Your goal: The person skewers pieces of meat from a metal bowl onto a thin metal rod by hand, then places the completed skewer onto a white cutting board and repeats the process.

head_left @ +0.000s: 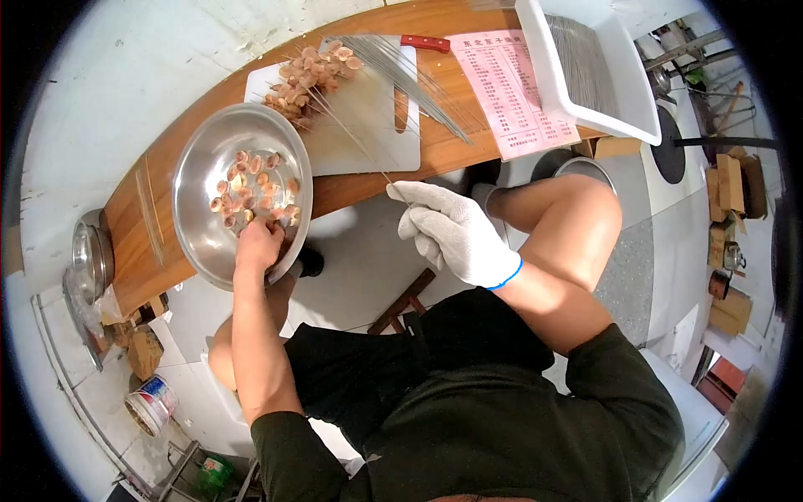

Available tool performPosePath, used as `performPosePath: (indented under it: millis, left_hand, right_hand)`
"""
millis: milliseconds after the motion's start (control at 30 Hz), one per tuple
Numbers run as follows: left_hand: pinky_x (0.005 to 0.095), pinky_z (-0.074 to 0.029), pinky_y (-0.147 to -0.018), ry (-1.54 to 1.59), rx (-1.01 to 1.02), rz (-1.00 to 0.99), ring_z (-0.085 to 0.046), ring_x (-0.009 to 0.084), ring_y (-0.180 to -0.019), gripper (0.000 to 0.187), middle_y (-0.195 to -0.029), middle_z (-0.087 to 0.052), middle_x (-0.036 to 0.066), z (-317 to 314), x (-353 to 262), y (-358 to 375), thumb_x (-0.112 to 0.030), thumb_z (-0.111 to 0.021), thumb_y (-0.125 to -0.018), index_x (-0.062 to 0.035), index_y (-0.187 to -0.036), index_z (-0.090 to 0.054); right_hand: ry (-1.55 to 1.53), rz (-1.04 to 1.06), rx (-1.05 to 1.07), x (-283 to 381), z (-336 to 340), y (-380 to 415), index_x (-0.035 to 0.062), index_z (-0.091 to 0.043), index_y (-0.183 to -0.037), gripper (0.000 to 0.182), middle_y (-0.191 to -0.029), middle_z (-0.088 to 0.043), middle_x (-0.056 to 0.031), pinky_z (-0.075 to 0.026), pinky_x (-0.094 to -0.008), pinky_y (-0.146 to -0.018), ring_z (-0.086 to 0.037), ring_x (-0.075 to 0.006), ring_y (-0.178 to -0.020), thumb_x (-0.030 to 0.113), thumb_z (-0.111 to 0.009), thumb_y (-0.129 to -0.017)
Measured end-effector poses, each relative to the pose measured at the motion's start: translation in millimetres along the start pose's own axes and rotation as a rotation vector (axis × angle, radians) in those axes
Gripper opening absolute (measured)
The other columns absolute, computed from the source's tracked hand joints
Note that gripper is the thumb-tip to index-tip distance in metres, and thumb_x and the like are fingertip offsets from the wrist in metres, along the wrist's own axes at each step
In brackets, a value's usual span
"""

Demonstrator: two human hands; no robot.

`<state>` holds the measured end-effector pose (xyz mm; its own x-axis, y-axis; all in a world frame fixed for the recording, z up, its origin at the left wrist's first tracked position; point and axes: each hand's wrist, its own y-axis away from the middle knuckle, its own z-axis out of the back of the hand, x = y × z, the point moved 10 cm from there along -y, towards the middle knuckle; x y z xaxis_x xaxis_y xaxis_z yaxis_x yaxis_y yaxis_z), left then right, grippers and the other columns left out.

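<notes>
My bare left hand (261, 244) reaches into a steel bowl (191, 180), its fingers closed and pointing down at small round pinkish-brown meat pieces (242, 191). What the fingertips pinch, if anything, is hidden. In a white knitted glove with a blue cuff, my right hand (452, 230) is closed around the end of a thin skewer (350, 134). The skewer slants up and left over a white cutting board (355, 155). Loaded skewers of similar meat (305, 79) are heaped on the board's far left part.
A bundle of bare metal skewers (410, 84) lies across the board's right side. Behind it is a red-handled knife (425, 42). Farther right are a pink printed sheet (514, 100) and a white bin of skewers (585, 67). Metal bowls (90, 255) stand at the wooden table's left end.
</notes>
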<state>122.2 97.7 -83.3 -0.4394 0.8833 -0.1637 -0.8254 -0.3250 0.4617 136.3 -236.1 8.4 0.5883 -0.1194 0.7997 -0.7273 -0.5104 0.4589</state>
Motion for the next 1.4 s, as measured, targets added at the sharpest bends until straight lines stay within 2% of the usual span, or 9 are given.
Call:
performPosePath:
  millis: [200, 300, 333, 433, 567, 733, 867, 1167, 1400]
  left_hand:
    - [0.0433, -0.051, -0.082, 0.134, -0.127, -0.050, -0.065, 0.0393, -0.091, 0.029, -0.093, -0.068, 0.024, -2, 22, -6, -0.024, -0.061, -0.084, -0.0011, -0.101, -0.066]
    - [0.0401, -0.051, -0.077, 0.267, -0.039, 0.106, -0.066, 0.0375, -0.082, 0.030, -0.090, -0.068, 0.023, 2, 40, 0, -0.024, -0.062, -0.083, 0.0001, -0.101, -0.065]
    - [0.0347, -0.051, -0.072, 0.235, -0.086, 0.071, -0.066, 0.0294, -0.073, 0.027, -0.084, -0.069, 0.017, 9, 42, 1, -0.021, -0.064, -0.085, 0.0023, -0.098, -0.065]
    - [0.0299, -0.051, -0.068, 0.844, -0.168, 0.131, -0.067, 0.0212, -0.074, 0.020, -0.080, -0.069, 0.010, 14, 65, 11, -0.016, -0.063, -0.089, 0.0027, -0.094, -0.065]
    - [0.0267, -0.055, -0.071, 1.668, -0.246, 0.103, -0.066, 0.0157, -0.080, 0.015, -0.095, -0.068, 0.008, 15, 64, 36, -0.013, -0.062, -0.095, -0.0008, -0.103, -0.061]
    - [0.0268, -0.055, -0.077, 2.019, -0.293, 0.046, -0.065, 0.0163, -0.089, 0.018, -0.100, -0.067, 0.011, 13, 54, 56, -0.016, -0.059, -0.098, -0.0002, -0.107, -0.059]
    - [0.0284, -0.056, -0.080, 2.193, -0.219, -0.139, -0.064, 0.0203, -0.095, 0.023, -0.106, -0.065, 0.013, 11, 42, 52, -0.018, -0.051, -0.101, 0.0030, -0.110, -0.058]
    - [0.0373, -0.055, -0.096, 2.295, -0.296, -0.006, -0.061, 0.0297, -0.112, 0.033, -0.123, -0.058, 0.023, 22, 23, 62, -0.012, -0.040, -0.104, 0.0101, -0.128, -0.044]
    - [0.0363, -0.056, -0.095, 2.277, -0.284, -0.060, -0.062, 0.0297, -0.111, 0.029, -0.120, -0.059, 0.023, 25, 28, 58, -0.011, -0.042, -0.103, 0.0095, -0.122, -0.048]
  right_hand:
    - [0.005, 0.027, 0.021, 1, -3, 1, -0.0013, -0.049, -0.136, 0.042, -0.084, -0.062, -0.0029, -0.039, -0.0178, -0.051, -0.048, -0.0043, -0.060, 0.012, -0.048, -0.096]
    - [0.004, 0.061, 0.016, 5, -4, 2, -0.0017, -0.050, -0.135, 0.039, -0.081, -0.061, -0.0010, -0.036, -0.0168, -0.050, -0.045, -0.0027, -0.058, 0.010, -0.047, -0.098]
    - [0.033, 0.079, 0.020, 5, -4, 2, -0.0016, -0.050, -0.135, 0.039, -0.081, -0.061, -0.0008, -0.037, -0.0171, -0.051, -0.045, -0.0028, -0.058, 0.011, -0.047, -0.098]
    - [0.157, 0.107, 0.037, 4, -8, 4, -0.0009, -0.051, -0.135, 0.040, -0.080, -0.060, -0.0002, -0.039, -0.0182, -0.056, -0.045, -0.0038, -0.062, 0.011, -0.047, -0.098]
    - [0.234, 0.086, 0.092, -13, -24, 9, 0.0013, -0.048, -0.139, 0.045, -0.082, -0.061, -0.0007, -0.045, -0.0215, -0.062, -0.050, -0.0071, -0.066, 0.013, -0.048, -0.096]
    - [0.380, 0.051, 0.227, -40, -49, 16, 0.0082, -0.050, -0.140, 0.043, -0.084, -0.063, -0.0031, -0.049, -0.0244, -0.069, -0.054, -0.0093, -0.069, 0.013, -0.048, -0.097]
    - [0.499, 0.175, 0.269, -52, -57, 15, 0.0083, -0.055, -0.135, 0.038, -0.087, -0.066, -0.0086, -0.052, -0.0292, -0.077, -0.062, -0.0137, -0.074, 0.014, -0.051, -0.097]
    - [0.641, 0.261, 0.184, -50, -47, 20, 0.0051, -0.060, -0.127, 0.034, -0.090, -0.068, -0.0148, -0.053, -0.0305, -0.075, -0.062, -0.0175, -0.071, 0.013, -0.054, -0.094]
    - [0.602, 0.250, 0.180, -48, -42, 21, 0.0039, -0.061, -0.125, 0.033, -0.085, -0.067, -0.0112, -0.051, -0.0288, -0.073, -0.059, -0.0152, -0.069, 0.011, -0.053, -0.094]
